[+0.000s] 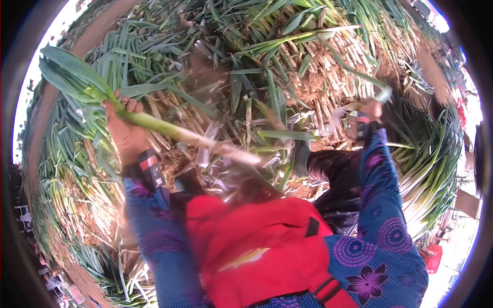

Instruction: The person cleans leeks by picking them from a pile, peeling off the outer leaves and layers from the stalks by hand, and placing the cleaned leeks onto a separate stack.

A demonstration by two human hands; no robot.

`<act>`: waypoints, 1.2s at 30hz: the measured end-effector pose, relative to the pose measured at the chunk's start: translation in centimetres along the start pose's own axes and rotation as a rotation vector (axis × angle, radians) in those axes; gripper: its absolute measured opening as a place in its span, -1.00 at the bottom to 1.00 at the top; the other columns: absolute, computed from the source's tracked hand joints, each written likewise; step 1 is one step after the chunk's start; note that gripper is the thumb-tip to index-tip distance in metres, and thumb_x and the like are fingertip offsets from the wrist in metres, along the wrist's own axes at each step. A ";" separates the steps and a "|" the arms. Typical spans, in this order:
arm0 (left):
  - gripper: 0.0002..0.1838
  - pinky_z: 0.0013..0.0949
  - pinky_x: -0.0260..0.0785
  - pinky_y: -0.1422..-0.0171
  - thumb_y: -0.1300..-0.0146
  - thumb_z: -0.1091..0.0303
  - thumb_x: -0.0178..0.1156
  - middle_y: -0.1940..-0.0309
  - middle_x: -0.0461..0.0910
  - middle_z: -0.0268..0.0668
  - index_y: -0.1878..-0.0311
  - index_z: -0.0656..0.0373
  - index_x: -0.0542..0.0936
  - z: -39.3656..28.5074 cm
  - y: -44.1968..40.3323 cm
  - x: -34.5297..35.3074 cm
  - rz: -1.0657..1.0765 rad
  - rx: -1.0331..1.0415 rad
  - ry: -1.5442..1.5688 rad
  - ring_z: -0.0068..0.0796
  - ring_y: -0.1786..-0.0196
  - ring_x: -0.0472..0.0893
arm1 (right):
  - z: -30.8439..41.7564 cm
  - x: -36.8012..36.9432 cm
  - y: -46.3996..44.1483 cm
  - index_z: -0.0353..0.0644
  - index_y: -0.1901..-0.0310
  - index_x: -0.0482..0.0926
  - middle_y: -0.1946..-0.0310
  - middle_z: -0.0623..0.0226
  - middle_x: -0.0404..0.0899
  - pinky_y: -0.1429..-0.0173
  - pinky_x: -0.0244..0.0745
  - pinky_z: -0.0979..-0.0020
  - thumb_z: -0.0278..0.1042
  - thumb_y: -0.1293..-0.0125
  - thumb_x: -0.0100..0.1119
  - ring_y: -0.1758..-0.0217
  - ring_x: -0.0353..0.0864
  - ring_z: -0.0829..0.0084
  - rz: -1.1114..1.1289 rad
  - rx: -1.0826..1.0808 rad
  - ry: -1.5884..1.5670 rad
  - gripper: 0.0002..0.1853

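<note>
My left hand is wrapped round a thick leek near the base of its green leaves. The leek's pale root end slants down to the right, in front of my body, and is slightly blurred. Out to the right, my right hand is closed on a peeled leaf, whose long green strip trails up and to the left. A pale shred hangs beside these fingers. Loose leaf scraps lie on the ground between my hands.
Heaps of leeks stand ahead, with more leeks on the left and another bundle at the right. My legs and a red apron are below. A red container stands at the lower right.
</note>
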State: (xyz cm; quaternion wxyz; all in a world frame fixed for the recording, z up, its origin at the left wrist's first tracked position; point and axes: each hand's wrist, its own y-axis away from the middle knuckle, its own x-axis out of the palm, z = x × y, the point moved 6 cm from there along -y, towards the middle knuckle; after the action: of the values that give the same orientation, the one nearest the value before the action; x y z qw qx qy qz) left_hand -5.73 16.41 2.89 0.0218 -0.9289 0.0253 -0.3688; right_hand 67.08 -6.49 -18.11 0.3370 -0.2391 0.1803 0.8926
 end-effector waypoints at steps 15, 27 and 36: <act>-0.48 -0.41 0.30 0.41 -0.40 -0.07 0.05 0.36 0.45 -0.36 -0.14 0.20 0.47 16.7 7.9 8.8 0.142 -0.504 -0.101 -0.51 0.44 0.47 | 28.5 22.6 18.8 -0.25 -0.19 0.45 0.02 0.12 0.57 -0.20 0.39 0.34 0.07 -0.27 0.18 -0.08 0.54 0.29 0.729 -0.452 -0.164 -0.39; -0.64 -0.44 0.35 0.19 -0.26 0.19 0.12 0.28 0.54 -0.34 0.01 0.26 0.55 16.7 10.3 15.8 0.518 -0.225 -0.669 -0.55 0.24 0.48 | 29.9 20.1 16.6 -0.26 0.10 0.58 0.42 0.35 0.56 0.37 0.37 0.50 0.09 -0.24 0.27 0.45 0.49 0.55 0.457 -0.202 -0.624 -0.50; -0.64 -0.41 0.39 0.23 -0.10 0.28 0.18 0.43 0.62 -0.29 0.13 0.39 0.61 18.2 8.0 17.3 0.410 -0.329 -1.107 -0.57 0.36 0.53 | 30.9 17.7 18.8 -0.28 0.13 0.58 0.44 0.36 0.57 0.39 0.40 0.48 -0.01 -0.26 0.30 0.45 0.51 0.56 0.369 -0.218 -0.566 -0.57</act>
State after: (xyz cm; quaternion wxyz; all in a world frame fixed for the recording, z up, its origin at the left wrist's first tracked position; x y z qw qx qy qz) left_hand 19.10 7.74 0.98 -0.0415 -0.9500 0.2450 0.1890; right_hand 33.08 4.28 0.53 0.1792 0.0199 0.0236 0.9833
